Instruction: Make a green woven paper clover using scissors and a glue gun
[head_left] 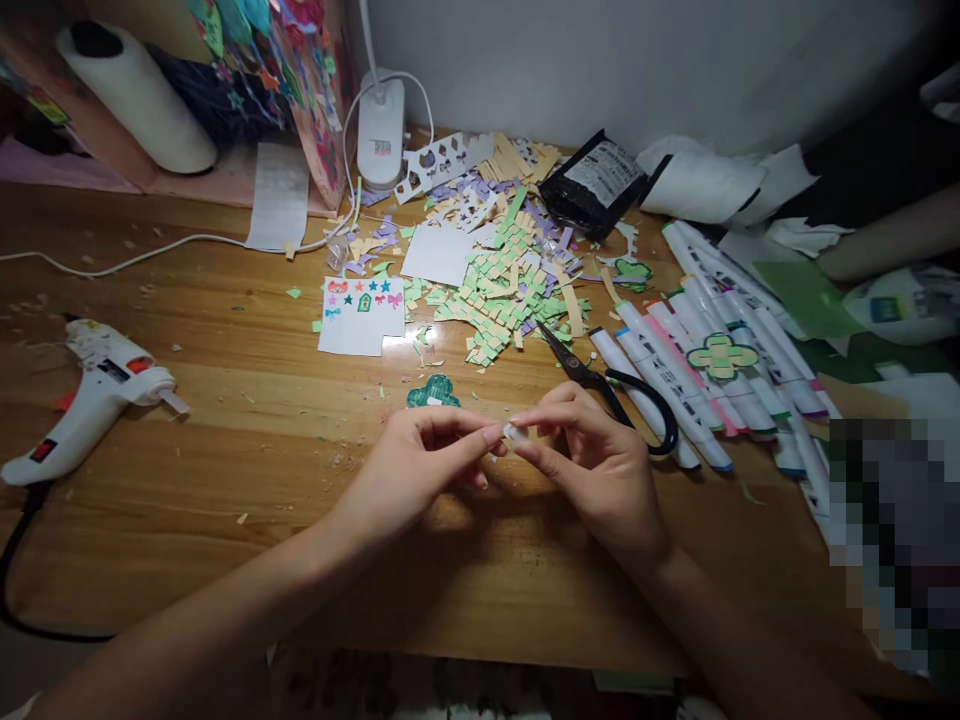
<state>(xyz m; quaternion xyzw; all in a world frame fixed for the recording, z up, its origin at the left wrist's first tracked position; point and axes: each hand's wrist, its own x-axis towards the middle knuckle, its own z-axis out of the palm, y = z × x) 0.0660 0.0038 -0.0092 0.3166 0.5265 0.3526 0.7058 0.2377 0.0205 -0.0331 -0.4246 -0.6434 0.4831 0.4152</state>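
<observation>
My left hand [429,455] and my right hand [596,455] meet above the front middle of the wooden table. Between their fingertips is a small white piece [516,432], pinched from both sides; whether it is paper or something else I cannot make out. Just behind my left hand lies a dark green flower-shaped cutout [433,391], partly covered by the fingers, with a small white patch on it. Scissors with black handles [643,402] lie behind my right hand, blades pointing away to the left.
A white glue gun [101,395] lies at left. Paper scraps [499,290] heap at the back, beside a sheet with small drawings [361,318] and a black package [596,183]. Several markers [675,375] lie at right, under a pale green flower cutout [721,357]. Another person's arm [892,235] shows at far right.
</observation>
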